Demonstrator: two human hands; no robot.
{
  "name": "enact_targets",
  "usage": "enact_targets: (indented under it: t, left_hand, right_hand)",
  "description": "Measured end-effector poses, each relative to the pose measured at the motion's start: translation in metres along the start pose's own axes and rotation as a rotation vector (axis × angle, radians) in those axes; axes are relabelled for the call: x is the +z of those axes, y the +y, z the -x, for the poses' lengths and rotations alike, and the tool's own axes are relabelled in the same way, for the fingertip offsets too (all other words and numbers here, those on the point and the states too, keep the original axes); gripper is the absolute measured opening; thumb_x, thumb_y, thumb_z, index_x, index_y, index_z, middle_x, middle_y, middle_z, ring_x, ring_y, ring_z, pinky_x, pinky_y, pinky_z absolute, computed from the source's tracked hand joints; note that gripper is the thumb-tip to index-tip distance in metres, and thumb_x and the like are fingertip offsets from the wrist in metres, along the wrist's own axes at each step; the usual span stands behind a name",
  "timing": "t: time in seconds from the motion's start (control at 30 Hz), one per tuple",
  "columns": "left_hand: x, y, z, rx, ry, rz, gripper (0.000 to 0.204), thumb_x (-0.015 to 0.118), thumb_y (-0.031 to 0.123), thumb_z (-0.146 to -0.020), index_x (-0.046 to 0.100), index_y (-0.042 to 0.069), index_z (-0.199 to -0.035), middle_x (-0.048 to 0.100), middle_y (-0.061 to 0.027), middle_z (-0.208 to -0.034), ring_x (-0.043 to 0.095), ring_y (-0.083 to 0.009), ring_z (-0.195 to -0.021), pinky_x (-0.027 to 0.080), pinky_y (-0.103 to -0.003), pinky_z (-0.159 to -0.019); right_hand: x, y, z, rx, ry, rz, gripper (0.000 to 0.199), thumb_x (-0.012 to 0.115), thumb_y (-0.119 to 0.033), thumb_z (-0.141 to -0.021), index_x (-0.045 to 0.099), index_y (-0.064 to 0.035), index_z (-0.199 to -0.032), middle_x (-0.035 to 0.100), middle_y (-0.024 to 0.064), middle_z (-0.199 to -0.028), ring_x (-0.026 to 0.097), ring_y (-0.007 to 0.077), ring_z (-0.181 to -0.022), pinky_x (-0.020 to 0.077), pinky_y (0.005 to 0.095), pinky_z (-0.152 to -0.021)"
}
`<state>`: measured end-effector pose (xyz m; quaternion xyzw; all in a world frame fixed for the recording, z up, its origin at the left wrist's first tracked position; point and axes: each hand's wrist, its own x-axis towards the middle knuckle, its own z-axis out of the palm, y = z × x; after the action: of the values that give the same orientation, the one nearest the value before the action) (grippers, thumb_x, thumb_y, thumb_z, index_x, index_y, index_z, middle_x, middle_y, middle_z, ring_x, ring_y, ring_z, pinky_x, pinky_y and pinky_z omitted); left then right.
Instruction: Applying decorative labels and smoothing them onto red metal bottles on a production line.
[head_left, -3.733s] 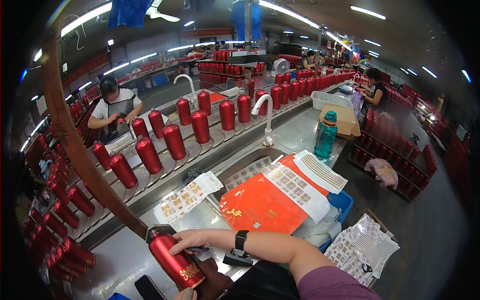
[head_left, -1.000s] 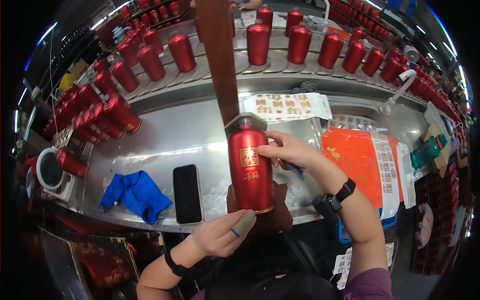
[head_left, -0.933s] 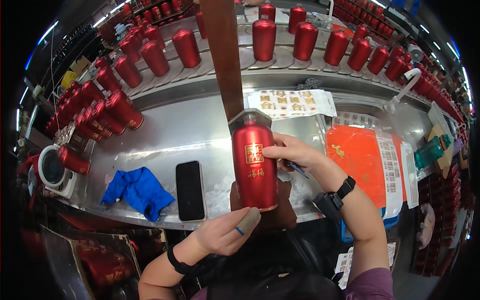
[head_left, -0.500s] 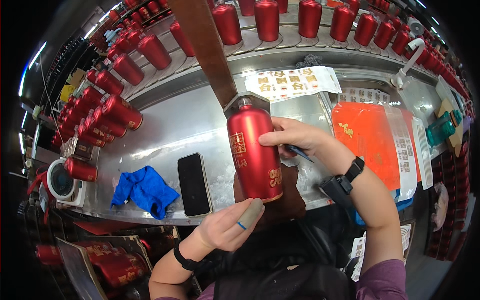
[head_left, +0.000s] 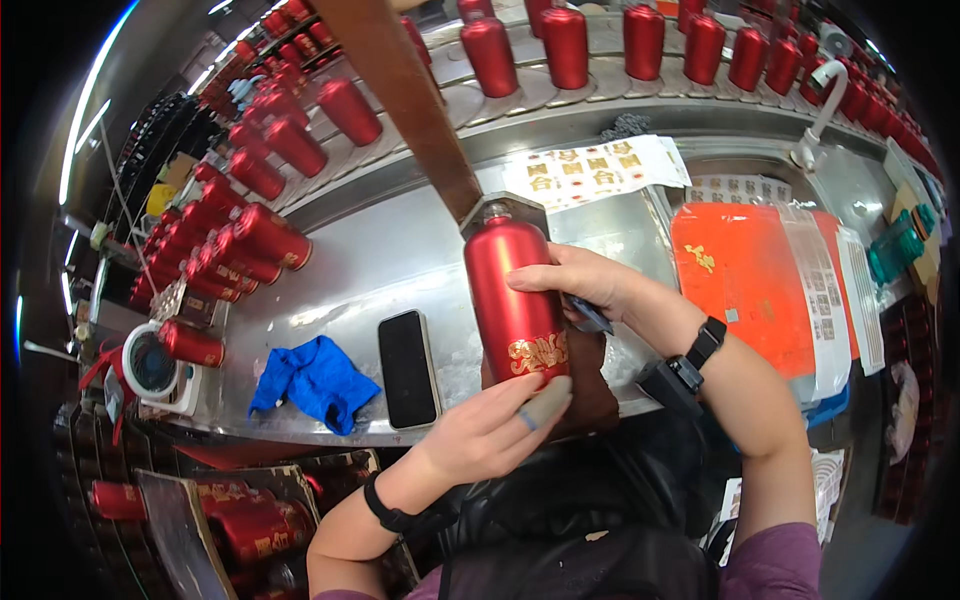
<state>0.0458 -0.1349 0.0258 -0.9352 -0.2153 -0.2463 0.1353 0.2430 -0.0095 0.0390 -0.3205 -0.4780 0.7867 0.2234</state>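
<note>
A shiny red bottle [head_left: 508, 290] lies tilted with its neck away from me, against a dark angular holder [head_left: 530, 217] at the end of a brown bar. A gold ornament near its base faces up. My right hand [head_left: 585, 283] is closed round the bottle's right side, thumb on top. A dark, flat, pointed tool [head_left: 592, 315] sticks out beneath those fingers; its kind is unclear. With its fingertips my left hand [head_left: 495, 428] grips the bottle's base. One left finger wears a pale cot with a blue band. Below the bottle is a brown cloth-like pad [head_left: 583, 385].
Left of the bottle lie a black phone [head_left: 408, 370] and a blue cloth [head_left: 315, 383]. Gold sticker sheets [head_left: 595, 172] lie beyond, and an orange folder [head_left: 745, 285] to the right. Red bottles stand along a curved conveyor [head_left: 600, 75]. A white tap [head_left: 822, 110] rises at the far right.
The bottle has turned about its length: the square gold emblem has gone from sight and the base ornament has come round to the middle. My left fingers have shifted along the base.
</note>
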Motion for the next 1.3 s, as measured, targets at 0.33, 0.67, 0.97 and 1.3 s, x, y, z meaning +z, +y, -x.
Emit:
enact_targets:
  t: [0.33,0.67,0.97,1.3]
  left_hand:
    - [-0.112,0.125,-0.001,-0.898,0.155,0.849,0.115,0.077,0.042,-0.079,0.003,-0.002,-0.156,0.042,-0.0325,-0.138,0.045,-0.0449,-0.128,0.037,-0.042,-0.108]
    - [-0.315,0.082,-0.103,-0.614,0.221,0.455,0.145,0.097,0.041,-0.042,0.012,-0.014,-0.145,0.054,-0.0348,-0.127,0.058,-0.0407,-0.117,0.048,-0.037,-0.1]
    - [-0.578,0.105,0.027,-0.982,0.335,-0.059,0.08,0.095,0.032,-0.062,0.054,-0.001,-0.122,0.069,-0.0165,-0.11,0.071,-0.0231,-0.096,0.06,-0.039,-0.085]
    - [-0.776,0.216,0.414,-1.767,0.943,-1.315,0.112,0.096,0.038,-0.055,0.035,0.0,-0.14,0.052,-0.0217,-0.134,0.058,-0.0321,-0.119,0.049,-0.042,-0.101]
  right_hand:
    - [0.136,0.019,0.187,-0.191,0.207,0.332,0.086,0.082,-0.023,-0.067,0.045,0.0017,-0.141,0.058,0.013,-0.13,0.058,0.0221,-0.117,0.0448,0.0341,-0.103]
    - [0.162,-0.109,0.186,-0.812,-0.082,0.466,0.08,0.064,-0.041,-0.091,0.029,-0.0004,-0.151,0.052,0.0177,-0.136,0.064,0.0183,-0.086,0.0526,0.0267,-0.073]
    - [0.175,-0.147,0.166,-0.925,-0.28,0.471,0.067,0.036,-0.048,-0.106,0.021,-0.0067,-0.156,0.067,0.0182,-0.114,0.046,0.0039,-0.04,0.0345,0.0175,-0.029]
    - [0.144,-0.107,0.193,-0.588,0.215,0.775,0.053,0.044,-0.034,-0.106,0.038,0.001,-0.146,0.065,0.0076,-0.082,0.037,0.0024,-0.036,0.0294,0.0178,-0.032]
